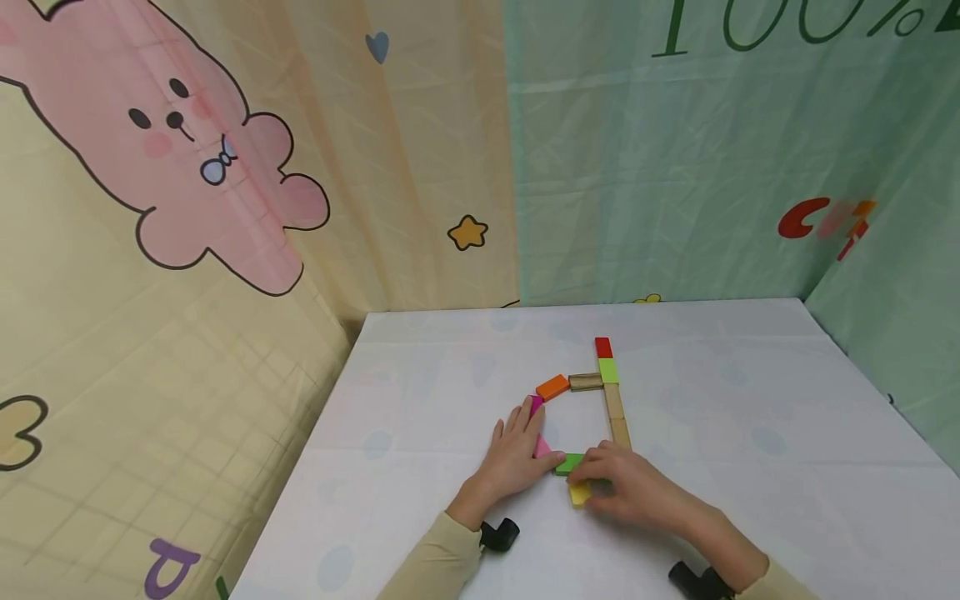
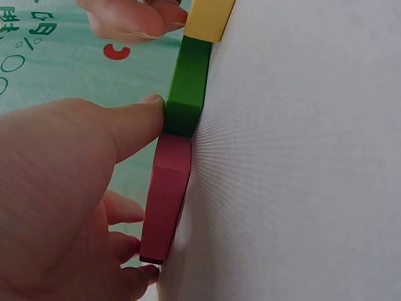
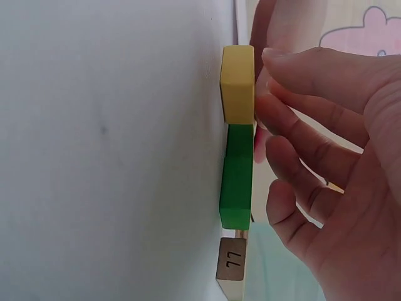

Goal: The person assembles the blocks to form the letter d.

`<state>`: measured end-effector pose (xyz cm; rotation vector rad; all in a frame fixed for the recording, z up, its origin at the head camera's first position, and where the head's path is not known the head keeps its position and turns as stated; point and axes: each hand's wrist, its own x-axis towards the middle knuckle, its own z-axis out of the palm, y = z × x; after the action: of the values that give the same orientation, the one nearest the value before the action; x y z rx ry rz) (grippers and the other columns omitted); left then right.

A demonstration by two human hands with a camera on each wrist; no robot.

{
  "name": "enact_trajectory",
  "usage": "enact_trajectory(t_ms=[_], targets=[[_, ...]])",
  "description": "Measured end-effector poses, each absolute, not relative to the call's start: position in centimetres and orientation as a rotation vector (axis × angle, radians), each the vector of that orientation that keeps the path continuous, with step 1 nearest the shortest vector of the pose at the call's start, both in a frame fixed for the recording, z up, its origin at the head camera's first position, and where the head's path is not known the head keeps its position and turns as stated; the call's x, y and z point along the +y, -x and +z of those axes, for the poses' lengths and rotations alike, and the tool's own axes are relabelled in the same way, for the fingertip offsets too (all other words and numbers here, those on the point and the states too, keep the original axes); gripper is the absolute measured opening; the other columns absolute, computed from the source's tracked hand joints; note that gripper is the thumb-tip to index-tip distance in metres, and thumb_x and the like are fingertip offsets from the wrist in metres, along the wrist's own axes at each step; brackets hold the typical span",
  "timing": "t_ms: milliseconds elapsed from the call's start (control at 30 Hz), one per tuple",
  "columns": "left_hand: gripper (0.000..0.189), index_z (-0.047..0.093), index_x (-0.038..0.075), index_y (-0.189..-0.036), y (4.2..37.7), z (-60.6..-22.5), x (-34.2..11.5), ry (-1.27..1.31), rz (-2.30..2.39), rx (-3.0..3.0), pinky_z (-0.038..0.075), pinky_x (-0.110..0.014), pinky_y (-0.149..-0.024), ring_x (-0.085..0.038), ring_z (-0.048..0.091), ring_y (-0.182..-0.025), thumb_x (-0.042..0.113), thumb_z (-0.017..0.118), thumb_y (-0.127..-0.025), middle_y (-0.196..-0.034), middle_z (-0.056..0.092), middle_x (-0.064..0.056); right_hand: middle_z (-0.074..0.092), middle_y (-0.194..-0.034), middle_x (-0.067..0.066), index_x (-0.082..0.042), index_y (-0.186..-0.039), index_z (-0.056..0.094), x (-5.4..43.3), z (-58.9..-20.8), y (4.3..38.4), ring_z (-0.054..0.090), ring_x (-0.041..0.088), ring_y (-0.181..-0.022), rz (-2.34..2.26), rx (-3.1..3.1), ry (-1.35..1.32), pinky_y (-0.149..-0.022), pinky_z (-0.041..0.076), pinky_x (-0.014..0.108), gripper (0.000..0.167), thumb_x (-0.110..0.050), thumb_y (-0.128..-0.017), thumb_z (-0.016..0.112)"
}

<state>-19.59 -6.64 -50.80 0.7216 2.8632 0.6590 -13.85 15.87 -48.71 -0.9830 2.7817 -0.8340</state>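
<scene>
My left hand (image 1: 512,454) lies with fairly straight fingers along the pink blocks (image 1: 542,447) at the left of a loop of small blocks. Its thumb tip touches a green block (image 2: 187,81), seen in the left wrist view beside a darker pink block (image 2: 168,194). Over the near side of the loop, my right hand (image 1: 637,487) hovers with loosely bent fingers around a yellow block (image 3: 238,84). A small gap shows between its thumb and that block in the right wrist view. Green (image 3: 236,191) lies beyond the yellow block; the right hand partly hides this corner in the head view.
Plain wooden blocks (image 1: 615,404) form the loop's right side, with lime (image 1: 608,371) and red (image 1: 603,347) blocks beyond. A brown block (image 1: 586,382) and an orange block (image 1: 552,387) make its far side. White cloth covers the table (image 1: 420,367); printed curtains (image 1: 435,150) hang behind.
</scene>
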Motion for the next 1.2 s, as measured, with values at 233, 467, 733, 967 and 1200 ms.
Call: enact_trajectory(t_ms=[233,467,733,967,1200], targets=[[0.087,0.024,0.01,-0.161,19.52,-50.74,-6.62,-0.719,0.662,2.86,0.014,-0.059,-0.118,-0.031,0.016,-0.152,0.057,0.058,-0.096,-0.168,0.011,-0.009,0.055,-0.097,-0.02,-0.028,-0.11,0.078,15.47,-48.58,13.42,0.053,0.006,-0.088,-0.82,2.749,0.874,-0.075,0.05,0.024,0.033,-0.026,-0.079,0.088],[0.087,0.024,0.009,-0.161,19.47,-50.75,-6.62,-0.714,0.674,2.853,0.013,-0.059,-0.118,-0.031,0.015,-0.152,0.057,0.059,-0.096,-0.168,0.011,-0.01,0.054,-0.095,-0.018,-0.026,-0.109,0.079,15.21,-48.78,13.17,0.052,0.006,-0.081,-0.792,2.782,0.832,-0.068,0.048,0.022,0.035,-0.026,-0.076,0.09],[0.087,0.024,0.009,-0.161,19.44,-50.87,-6.65,-0.728,0.68,2.857,0.013,-0.059,-0.118,-0.032,0.016,-0.152,0.055,0.059,-0.096,-0.168,0.011,-0.01,0.058,-0.096,-0.019,-0.028,-0.107,0.078,14.99,-48.88,12.88,0.052,0.006,-0.081,-0.762,2.81,0.823,-0.068,0.049,0.022,0.035,-0.026,-0.075,0.091],[0.087,0.023,0.01,-0.161,19.45,-50.85,-6.66,-0.729,0.685,2.854,0.012,-0.059,-0.118,-0.032,0.015,-0.152,0.056,0.058,-0.096,-0.168,0.011,-0.01,0.058,-0.097,-0.02,-0.026,-0.108,0.078,14.99,-48.65,12.84,0.052,0.005,-0.083,-0.738,2.83,0.81,-0.072,0.051,0.023,0.036,-0.027,-0.075,0.091],[0.087,0.024,0.009,-0.16,19.44,-50.78,-6.66,-0.724,0.709,2.847,0.012,-0.06,-0.117,-0.03,0.016,-0.152,0.055,0.06,-0.096,-0.168,0.011,-0.01,0.058,-0.096,-0.021,-0.026,-0.108,0.078,15.2,-48.4,12.88,0.053,0.004,-0.086,-0.744,2.84,0.825,-0.074,0.051,0.025,0.034,-0.028,-0.076,0.09]])
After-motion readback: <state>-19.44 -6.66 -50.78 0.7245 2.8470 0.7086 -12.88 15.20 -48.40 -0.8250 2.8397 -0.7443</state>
